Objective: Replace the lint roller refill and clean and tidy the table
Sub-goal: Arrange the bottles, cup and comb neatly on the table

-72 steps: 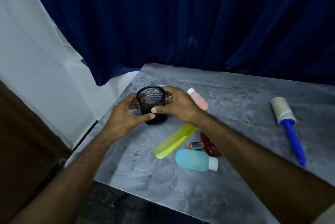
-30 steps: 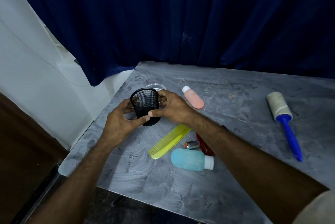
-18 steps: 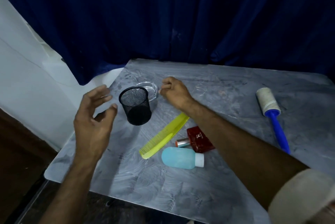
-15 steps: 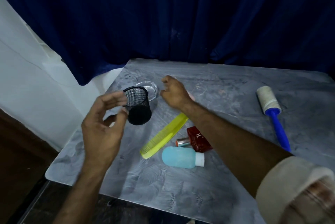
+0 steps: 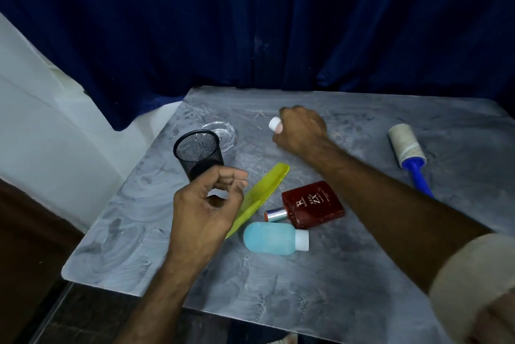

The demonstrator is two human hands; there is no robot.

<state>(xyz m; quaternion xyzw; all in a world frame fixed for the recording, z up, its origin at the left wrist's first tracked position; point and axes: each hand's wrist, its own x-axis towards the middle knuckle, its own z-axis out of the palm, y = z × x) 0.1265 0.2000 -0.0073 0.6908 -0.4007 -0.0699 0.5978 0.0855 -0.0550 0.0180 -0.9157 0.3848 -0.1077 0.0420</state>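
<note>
Now we release the black wire-mesh cup (image 5: 198, 154): our right hand (image 5: 302, 130) clasps the white-capped pink plastic bottle (image 5: 275, 124) for stowing, our left hand (image 5: 204, 211) hangs empty.

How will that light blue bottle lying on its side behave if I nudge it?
The light blue bottle looks round and lies on its side, so it would probably roll. It seems plastic, likely light and not fragile.
</note>
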